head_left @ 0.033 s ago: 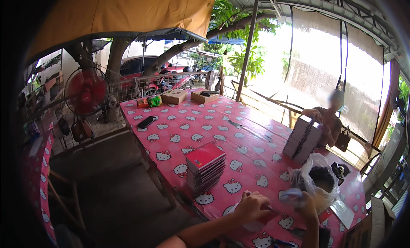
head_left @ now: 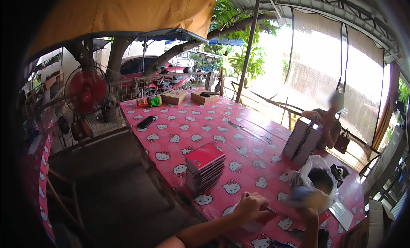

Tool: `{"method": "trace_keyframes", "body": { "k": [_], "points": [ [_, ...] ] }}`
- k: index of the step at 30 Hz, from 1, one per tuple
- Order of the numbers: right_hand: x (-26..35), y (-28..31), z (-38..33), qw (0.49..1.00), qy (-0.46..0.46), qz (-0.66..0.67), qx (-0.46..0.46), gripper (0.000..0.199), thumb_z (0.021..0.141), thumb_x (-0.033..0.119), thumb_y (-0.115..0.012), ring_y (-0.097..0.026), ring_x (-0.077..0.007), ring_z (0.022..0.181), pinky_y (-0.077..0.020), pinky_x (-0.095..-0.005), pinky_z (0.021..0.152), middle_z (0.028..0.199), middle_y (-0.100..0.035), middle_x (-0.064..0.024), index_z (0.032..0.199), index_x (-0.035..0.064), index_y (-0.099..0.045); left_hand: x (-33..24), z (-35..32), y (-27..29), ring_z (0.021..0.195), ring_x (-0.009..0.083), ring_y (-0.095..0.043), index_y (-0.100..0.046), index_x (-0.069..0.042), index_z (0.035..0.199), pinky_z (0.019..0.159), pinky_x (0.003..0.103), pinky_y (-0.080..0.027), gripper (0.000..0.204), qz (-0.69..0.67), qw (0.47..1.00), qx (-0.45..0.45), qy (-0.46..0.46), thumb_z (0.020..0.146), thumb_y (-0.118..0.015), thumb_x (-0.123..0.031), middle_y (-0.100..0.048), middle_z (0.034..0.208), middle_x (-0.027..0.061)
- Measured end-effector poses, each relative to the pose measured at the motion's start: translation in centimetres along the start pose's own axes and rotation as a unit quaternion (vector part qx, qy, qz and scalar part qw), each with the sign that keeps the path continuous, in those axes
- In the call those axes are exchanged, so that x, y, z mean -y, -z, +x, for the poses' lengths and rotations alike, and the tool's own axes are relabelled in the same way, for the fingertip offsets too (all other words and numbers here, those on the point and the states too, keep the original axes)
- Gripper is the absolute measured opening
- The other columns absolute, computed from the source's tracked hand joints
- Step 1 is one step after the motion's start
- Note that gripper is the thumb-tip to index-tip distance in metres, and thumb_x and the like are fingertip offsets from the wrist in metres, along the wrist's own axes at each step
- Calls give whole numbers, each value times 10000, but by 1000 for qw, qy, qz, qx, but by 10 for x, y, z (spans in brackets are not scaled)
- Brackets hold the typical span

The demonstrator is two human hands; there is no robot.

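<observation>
My left hand [head_left: 252, 207] is closed on the edge of a red notebook [head_left: 255, 226] at the table's near side, its pages pale beneath my fingers. To the right, my right hand [head_left: 311, 209] is smeared by motion, with a blurred blue object [head_left: 302, 196] at its fingers whose kind I cannot make out. Just beyond it a clear plastic bag [head_left: 311, 167] holds a dark coiled mass [head_left: 320, 179]. Left of my hands stands a stack of spiral-bound notebooks [head_left: 205, 169], the top cover red.
Across the table at the right, a person [head_left: 329, 124] has hands on tall stacks of spiral-bound notebooks [head_left: 302, 141]. The pink patterned table [head_left: 252, 137] also bears a black case [head_left: 147, 122], cardboard boxes [head_left: 174, 97], a green packet [head_left: 154, 101] and a white sheet [head_left: 342, 214].
My right hand and the blue object have shifted slightly to the right and blurred more. My left hand stays on the notebook.
</observation>
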State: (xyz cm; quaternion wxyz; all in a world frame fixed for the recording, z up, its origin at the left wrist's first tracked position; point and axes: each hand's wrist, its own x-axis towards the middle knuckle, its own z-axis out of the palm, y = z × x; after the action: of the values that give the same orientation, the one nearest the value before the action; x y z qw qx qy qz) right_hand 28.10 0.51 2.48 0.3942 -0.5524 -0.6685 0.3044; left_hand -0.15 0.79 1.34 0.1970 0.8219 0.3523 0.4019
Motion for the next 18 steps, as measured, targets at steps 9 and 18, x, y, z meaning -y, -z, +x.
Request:
{"method": "trace_keyframes", "body": {
  "k": [9,18],
  "points": [
    [30,-26,25,984,133,-112,27,335,683,52,-713,-597,-178,730,-494,-315,687,890,-631,-70,1000,51,-603,22,-13,6,1053,264,-583,-677,-44,932,882,377,-471,239,-89,991,-102,18,721,-764,-117,-584,1131,127],
    [12,-29,28,971,186,-150,-10,359,648,35,-725,-627,-154,768,-486,-305,761,793,-647,-61,986,64,-606,27,-15,8,861,152,-652,-666,-30,944,753,284,-511,205,-241,962,-73,103,751,-734,-42,-656,937,73]
  ]
}}
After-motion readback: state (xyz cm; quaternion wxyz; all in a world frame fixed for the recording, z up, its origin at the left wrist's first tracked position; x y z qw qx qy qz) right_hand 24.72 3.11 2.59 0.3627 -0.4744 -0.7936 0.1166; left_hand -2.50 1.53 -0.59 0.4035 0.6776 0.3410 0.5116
